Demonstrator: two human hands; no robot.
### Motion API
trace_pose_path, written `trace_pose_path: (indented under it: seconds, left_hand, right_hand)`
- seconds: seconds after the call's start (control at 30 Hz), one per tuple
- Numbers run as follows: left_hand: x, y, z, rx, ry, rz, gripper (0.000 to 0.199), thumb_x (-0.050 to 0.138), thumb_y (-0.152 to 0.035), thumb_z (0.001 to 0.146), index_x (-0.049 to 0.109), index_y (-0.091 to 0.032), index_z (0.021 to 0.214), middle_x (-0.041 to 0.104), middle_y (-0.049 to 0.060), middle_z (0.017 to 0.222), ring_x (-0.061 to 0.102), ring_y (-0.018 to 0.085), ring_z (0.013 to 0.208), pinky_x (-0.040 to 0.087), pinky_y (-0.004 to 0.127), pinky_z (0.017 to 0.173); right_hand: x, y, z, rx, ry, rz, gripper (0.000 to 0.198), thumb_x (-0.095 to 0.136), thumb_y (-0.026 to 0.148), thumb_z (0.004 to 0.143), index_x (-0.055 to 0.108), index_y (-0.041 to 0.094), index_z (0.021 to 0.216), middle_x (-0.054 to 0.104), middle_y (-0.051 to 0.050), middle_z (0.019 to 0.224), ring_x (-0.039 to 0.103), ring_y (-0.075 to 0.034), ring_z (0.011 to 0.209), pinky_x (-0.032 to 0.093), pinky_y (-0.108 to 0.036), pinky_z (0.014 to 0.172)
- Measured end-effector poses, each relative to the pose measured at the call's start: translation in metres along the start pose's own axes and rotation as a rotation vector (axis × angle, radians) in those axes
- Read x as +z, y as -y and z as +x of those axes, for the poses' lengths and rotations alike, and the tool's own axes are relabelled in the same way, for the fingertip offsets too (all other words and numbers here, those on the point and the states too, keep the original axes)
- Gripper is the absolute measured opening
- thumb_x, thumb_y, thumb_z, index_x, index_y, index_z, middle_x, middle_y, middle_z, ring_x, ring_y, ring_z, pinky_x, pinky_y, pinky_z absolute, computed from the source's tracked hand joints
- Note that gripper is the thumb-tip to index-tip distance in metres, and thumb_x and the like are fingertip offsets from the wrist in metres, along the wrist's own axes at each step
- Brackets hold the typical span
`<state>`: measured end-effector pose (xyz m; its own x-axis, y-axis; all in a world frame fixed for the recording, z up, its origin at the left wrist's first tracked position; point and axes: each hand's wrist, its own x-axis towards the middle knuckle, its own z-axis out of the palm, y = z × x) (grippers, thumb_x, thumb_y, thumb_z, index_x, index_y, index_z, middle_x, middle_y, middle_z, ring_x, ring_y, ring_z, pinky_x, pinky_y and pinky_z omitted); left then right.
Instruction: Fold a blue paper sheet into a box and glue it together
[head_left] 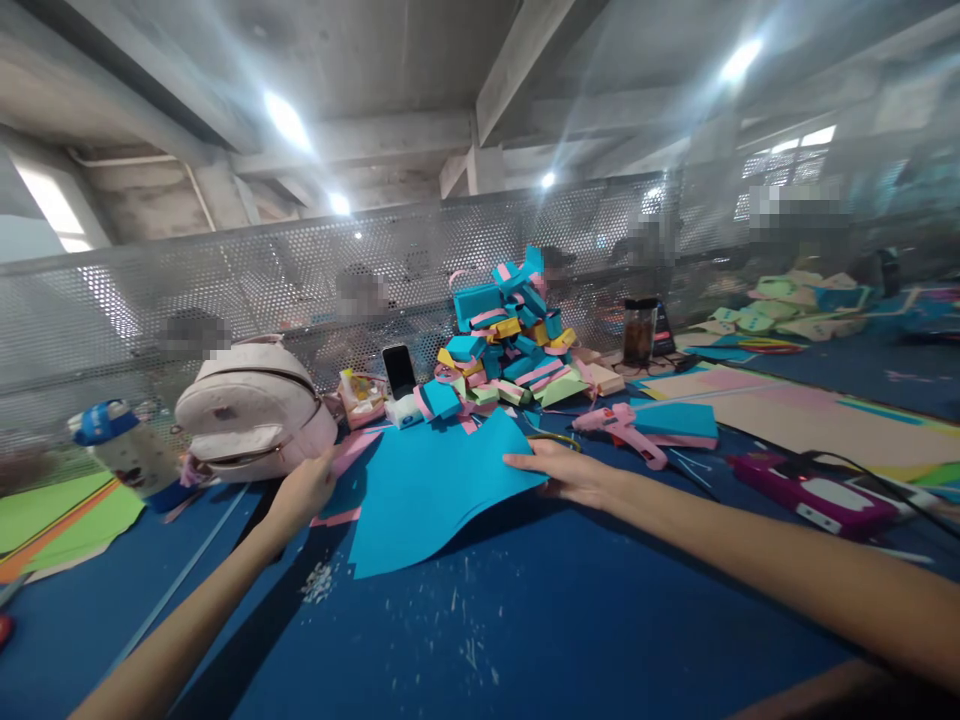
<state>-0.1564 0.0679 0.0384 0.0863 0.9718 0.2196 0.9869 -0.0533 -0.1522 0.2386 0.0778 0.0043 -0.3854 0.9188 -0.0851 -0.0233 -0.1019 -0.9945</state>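
A large bright blue paper sheet (442, 490) spreads in front of me, its near edge curled up off the table. My right hand (559, 470) is closed on its right edge, thumb on top and fingers beneath. Pink paper (352, 452) shows at the sheet's left side. My left hand (309, 488) is closed at that pink paper, next to the backpack; its fingertips are partly hidden. Behind the sheet rises a heap of folded paper pieces (510, 345) in blue, pink, yellow and green. A pink glue gun (626, 430) lies right of my right hand.
A white backpack (255, 410) and a tilted bottle (131, 450) stand at left by green paper sheets (75, 530). A phone (399, 370) leans upright. At right are a purple power strip (814, 495) with cords and stacked coloured sheets (787, 410). A perforated metal screen (420, 250) closes the back.
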Motion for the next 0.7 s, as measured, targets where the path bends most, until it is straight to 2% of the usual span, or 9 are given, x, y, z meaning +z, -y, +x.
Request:
trace_pose_path:
  seconds: [0.1, 0.2, 0.27, 0.33, 0.4, 0.47, 0.6, 0.7]
  left_hand:
    - [-0.016, -0.01, -0.005, 0.022, -0.039, 0.02, 0.048, 0.033, -0.016, 0.092, 0.043, -0.014, 0.139, 0.072, 0.016, 0.094, 0.069, 0.029, 0.088, 0.049, 0.035, 0.074]
    - [-0.025, -0.03, -0.012, 0.092, -0.046, 0.025, 0.048, 0.034, -0.016, 0.093, 0.045, -0.022, 0.14, 0.073, 0.013, 0.092, 0.07, 0.029, 0.083, 0.05, 0.036, 0.072]
    - [-0.025, -0.045, -0.017, 0.169, -0.036, 0.003, 0.054, 0.034, -0.013, 0.093, 0.039, -0.027, 0.145, 0.071, 0.013, 0.106, 0.07, 0.029, 0.088, 0.05, 0.036, 0.074]
    - [-0.02, -0.058, -0.018, 0.246, -0.013, -0.034, 0.061, 0.035, -0.008, 0.09, 0.036, -0.032, 0.146, 0.062, 0.01, 0.13, 0.069, 0.028, 0.098, 0.051, 0.036, 0.079]
    - [-0.012, -0.067, -0.018, 0.313, 0.021, -0.074, 0.061, 0.037, -0.005, 0.088, 0.045, -0.034, 0.14, 0.051, 0.006, 0.143, 0.064, 0.027, 0.11, 0.051, 0.034, 0.085]
    - [-0.004, -0.071, -0.015, 0.366, 0.056, -0.114, 0.055, 0.04, -0.003, 0.085, 0.057, -0.031, 0.129, 0.049, 0.004, 0.144, 0.06, 0.026, 0.118, 0.049, 0.034, 0.091]
    - [0.005, -0.074, -0.011, 0.423, 0.07, -0.198, 0.034, 0.045, -0.019, 0.092, 0.063, -0.026, 0.121, 0.056, 0.006, 0.138, 0.058, 0.025, 0.121, 0.048, 0.034, 0.096]
    - [0.007, -0.077, -0.01, 0.432, 0.044, -0.25, 0.033, 0.051, -0.035, 0.093, 0.061, -0.024, 0.122, 0.057, 0.008, 0.136, 0.055, 0.026, 0.124, 0.045, 0.036, 0.1]
  right_hand:
    - [0.006, 0.003, 0.001, 0.107, -0.022, 0.14, 0.019, 0.076, 0.031, 0.077, 0.061, 0.02, 0.082, 0.063, -0.002, 0.08, 0.055, -0.006, 0.057, 0.038, -0.012, 0.04]
    - [0.013, 0.002, 0.009, 0.126, -0.032, 0.177, 0.017, 0.072, 0.026, 0.081, 0.057, 0.02, 0.084, 0.061, 0.0, 0.078, 0.056, -0.005, 0.057, 0.039, -0.011, 0.04]
    - [0.019, 0.0, 0.017, 0.132, -0.03, 0.194, 0.016, 0.07, 0.023, 0.082, 0.055, 0.02, 0.088, 0.062, -0.001, 0.08, 0.061, -0.007, 0.061, 0.041, -0.011, 0.041]
    - [0.026, -0.002, 0.024, 0.131, -0.017, 0.206, 0.016, 0.067, 0.019, 0.084, 0.054, 0.02, 0.093, 0.063, -0.002, 0.083, 0.066, -0.009, 0.066, 0.043, -0.012, 0.042]
    - [0.032, -0.003, 0.03, 0.131, 0.005, 0.214, 0.017, 0.062, 0.014, 0.085, 0.053, 0.019, 0.098, 0.064, -0.003, 0.085, 0.069, -0.011, 0.07, 0.044, -0.012, 0.044]
    - [0.036, -0.003, 0.033, 0.13, 0.028, 0.217, 0.02, 0.058, 0.008, 0.085, 0.052, 0.017, 0.101, 0.065, -0.004, 0.087, 0.07, -0.013, 0.072, 0.047, -0.013, 0.047]
    - [0.035, -0.002, 0.031, 0.123, 0.08, 0.209, 0.023, 0.062, 0.008, 0.082, 0.053, 0.015, 0.103, 0.068, -0.008, 0.091, 0.07, -0.013, 0.077, 0.054, -0.015, 0.057]
    - [0.03, -0.001, 0.027, 0.107, 0.123, 0.202, 0.036, 0.071, 0.012, 0.078, 0.055, 0.015, 0.11, 0.07, -0.011, 0.1, 0.07, -0.014, 0.08, 0.055, -0.015, 0.059]
